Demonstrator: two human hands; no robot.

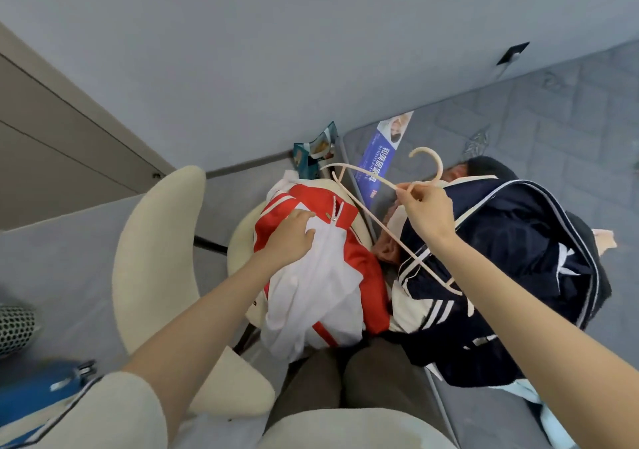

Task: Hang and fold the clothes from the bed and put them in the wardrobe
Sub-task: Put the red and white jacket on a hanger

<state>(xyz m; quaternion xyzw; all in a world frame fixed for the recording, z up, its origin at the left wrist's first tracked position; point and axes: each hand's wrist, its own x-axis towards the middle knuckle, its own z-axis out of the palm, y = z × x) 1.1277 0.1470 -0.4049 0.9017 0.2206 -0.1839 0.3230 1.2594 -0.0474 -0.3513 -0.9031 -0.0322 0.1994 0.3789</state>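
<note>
Left hand [290, 237] grips jacket [328, 293], right hand [428, 213] pinches hanger [440, 167] over bed edge [346, 153].

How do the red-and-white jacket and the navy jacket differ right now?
The red jacket lies on the cream chair; the navy jacket lies on the bed. The left hand touches the red jacket; the navy jacket has no hand on it, beneath the hanger the right hand holds. Both are crumpled, unhung.
</note>
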